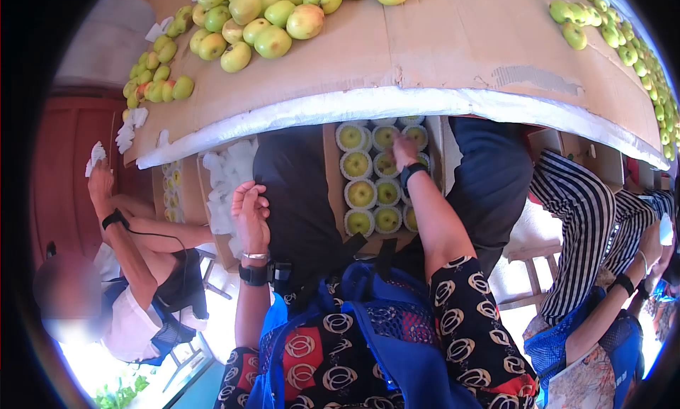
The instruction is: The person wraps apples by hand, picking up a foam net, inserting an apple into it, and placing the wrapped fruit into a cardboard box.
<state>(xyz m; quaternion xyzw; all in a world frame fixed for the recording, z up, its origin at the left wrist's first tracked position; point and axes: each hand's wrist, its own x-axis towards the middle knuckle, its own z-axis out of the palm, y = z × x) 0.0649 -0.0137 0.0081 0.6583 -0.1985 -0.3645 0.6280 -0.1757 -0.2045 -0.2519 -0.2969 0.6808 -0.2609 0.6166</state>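
Between my knees stands a cardboard box [333,196] with rows of green apples [361,193], each in a white foam net. My right hand [405,152] reaches down into its far right part, right over the apples there; its fingers are smeared and partly hidden. My left hand [251,209] is raised beside my left thigh, palm turned up, fingers loosely bent and apart with nothing in them. Close to its left lies a pile of white foam nets [228,186] in another box.
A cardboard-covered table [439,51] with a white padded edge spans the front, bearing heaps of loose apples [273,40]. At left a seated person [134,288] holds up a white foam net [95,157]. Another person in striped trousers [577,217] sits at right.
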